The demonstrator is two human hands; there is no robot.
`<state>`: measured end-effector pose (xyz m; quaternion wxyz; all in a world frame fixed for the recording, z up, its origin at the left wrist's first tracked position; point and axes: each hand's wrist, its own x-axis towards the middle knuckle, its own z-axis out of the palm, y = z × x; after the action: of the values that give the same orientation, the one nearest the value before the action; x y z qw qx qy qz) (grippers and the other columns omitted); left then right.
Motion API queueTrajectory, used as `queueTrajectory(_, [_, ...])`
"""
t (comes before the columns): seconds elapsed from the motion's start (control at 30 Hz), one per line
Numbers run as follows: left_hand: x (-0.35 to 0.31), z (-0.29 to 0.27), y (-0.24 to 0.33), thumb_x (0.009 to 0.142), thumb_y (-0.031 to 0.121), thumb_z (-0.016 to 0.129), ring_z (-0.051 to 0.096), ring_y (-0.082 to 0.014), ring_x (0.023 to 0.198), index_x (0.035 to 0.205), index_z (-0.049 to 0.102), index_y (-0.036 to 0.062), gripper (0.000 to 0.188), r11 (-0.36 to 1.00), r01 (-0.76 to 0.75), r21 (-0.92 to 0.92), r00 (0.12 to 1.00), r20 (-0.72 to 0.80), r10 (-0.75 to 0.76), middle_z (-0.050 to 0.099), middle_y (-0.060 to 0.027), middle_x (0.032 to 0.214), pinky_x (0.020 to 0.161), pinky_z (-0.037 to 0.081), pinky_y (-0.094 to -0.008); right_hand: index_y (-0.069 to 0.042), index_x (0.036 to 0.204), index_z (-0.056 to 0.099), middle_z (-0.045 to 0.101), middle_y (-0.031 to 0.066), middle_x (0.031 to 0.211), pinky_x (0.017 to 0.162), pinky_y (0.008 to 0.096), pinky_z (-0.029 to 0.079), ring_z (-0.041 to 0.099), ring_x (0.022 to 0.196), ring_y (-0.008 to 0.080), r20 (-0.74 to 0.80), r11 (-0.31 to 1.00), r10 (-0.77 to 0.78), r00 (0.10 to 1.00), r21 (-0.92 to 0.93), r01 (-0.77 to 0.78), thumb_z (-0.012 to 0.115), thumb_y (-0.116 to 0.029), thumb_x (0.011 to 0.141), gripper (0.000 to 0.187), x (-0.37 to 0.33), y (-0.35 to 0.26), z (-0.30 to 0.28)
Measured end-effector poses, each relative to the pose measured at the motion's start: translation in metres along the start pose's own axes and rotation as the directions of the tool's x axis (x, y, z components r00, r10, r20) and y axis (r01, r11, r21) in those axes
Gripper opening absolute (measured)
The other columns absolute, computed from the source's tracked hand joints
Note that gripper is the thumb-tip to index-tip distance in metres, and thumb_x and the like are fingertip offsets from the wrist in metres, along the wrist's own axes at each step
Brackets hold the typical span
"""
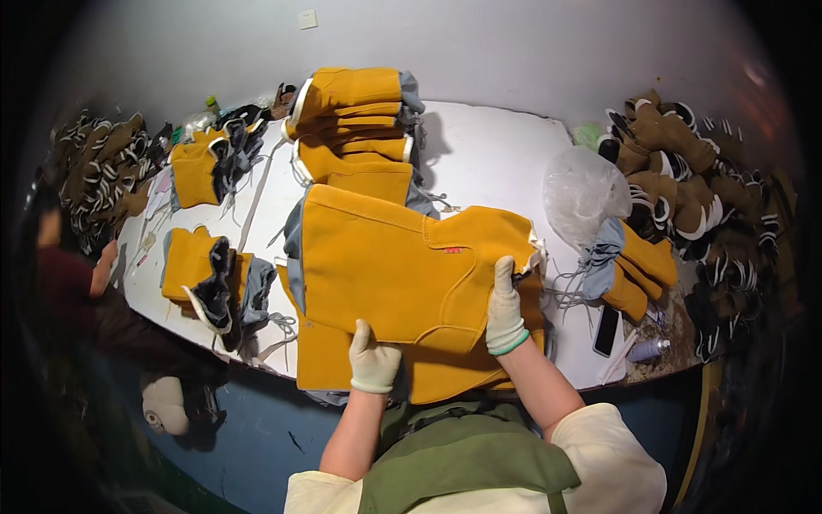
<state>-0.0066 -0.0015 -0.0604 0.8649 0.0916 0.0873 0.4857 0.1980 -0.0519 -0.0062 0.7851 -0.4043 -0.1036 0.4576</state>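
Both gloved hands, left hand (373, 358) and right hand (504, 310), fingers pinching the near edge of the yellow boot upper (402, 265) (raised over the white table (497, 163)); judgement: hold edges level, square onto the matching piece (342, 364) beneath.

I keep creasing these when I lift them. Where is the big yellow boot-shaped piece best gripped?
Probably along the near lower edge of the yellow piece, from the person's side, where the left hand and right hand pinch it: spread grips keep the broad flat panel level.

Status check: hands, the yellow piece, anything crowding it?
Left hand and right hand, both gloved, grip the yellow boot-shaped piece by its near edge. It lies over more yellow pieces. Yellow stack right behind it.
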Motion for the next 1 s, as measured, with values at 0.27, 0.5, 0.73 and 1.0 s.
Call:
queueTrajectory(0.27, [-0.001, -0.039, 0.062, 0.094, 0.040, 0.059, 0.044, -0.0259, 0.131, 0.138, 0.049, 0.0116, 0.054, 0.999, -0.025, 0.025, 0.999, 0.039, 0.024, 0.049, -0.0044, 0.143, 0.112, 0.031, -0.0468, -0.002, 0.130, 0.049, 0.052, 0.0044, 0.117, 0.089, 0.0278, 0.047, 0.051, 0.102, 0.0136, 0.022, 0.965, -0.170, 0.985, -0.198, 0.171, 0.061, -0.064, 0.086, 0.076, 0.016, -0.016, -0.026])
queueTrajectory(0.5, [0.001, -0.035, 0.064, 0.094, 0.036, 0.061, 0.047, -0.0257, 0.129, 0.138, 0.049, 0.0116, 0.052, 0.982, -0.042, 0.186, 0.999, 0.034, 0.036, 0.053, -0.0036, 0.139, 0.108, 0.037, -0.0471, -0.001, 0.131, 0.048, 0.051, 0.0036, 0.118, 0.089, 0.0258, 0.045, 0.049, 0.102, 0.0144, 0.022, 0.894, -0.288, 0.957, -0.353, 0.277, 0.060, -0.063, 0.087, 0.077, 0.006, -0.040, -0.005])
queueTrajectory(0.73, [0.000, -0.025, 0.071, 0.095, 0.026, 0.061, 0.062, -0.0188, 0.093, 0.119, 0.056, 0.0032, 0.034, 0.705, 0.131, 0.697, 0.984, -0.181, -0.003, 0.063, -0.0074, 0.106, 0.080, 0.050, -0.0339, 0.000, 0.127, 0.051, 0.054, 0.0027, 0.111, 0.088, 0.0246, 0.045, 0.051, 0.100, 0.0131, 0.098, 0.734, -0.448, 0.888, -0.526, 0.429, 0.066, -0.043, 0.092, 0.057, 0.009, -0.051, -0.006])
queueTrajectory(1.0, [-0.008, 0.061, 0.135, 0.093, 0.011, 0.061, 0.057, -0.0137, 0.069, 0.092, 0.063, -0.0038, 0.015, -0.096, -0.166, 0.981, 0.916, 0.190, 0.354, 0.064, -0.0067, 0.078, 0.063, 0.045, -0.0257, -0.002, 0.105, 0.062, 0.058, -0.0018, 0.090, 0.077, 0.0239, 0.046, 0.052, 0.085, 0.0078, 0.478, 0.707, -0.002, 0.879, -0.620, 0.339, 0.063, -0.030, 0.096, 0.029, 0.030, -0.120, 0.053])
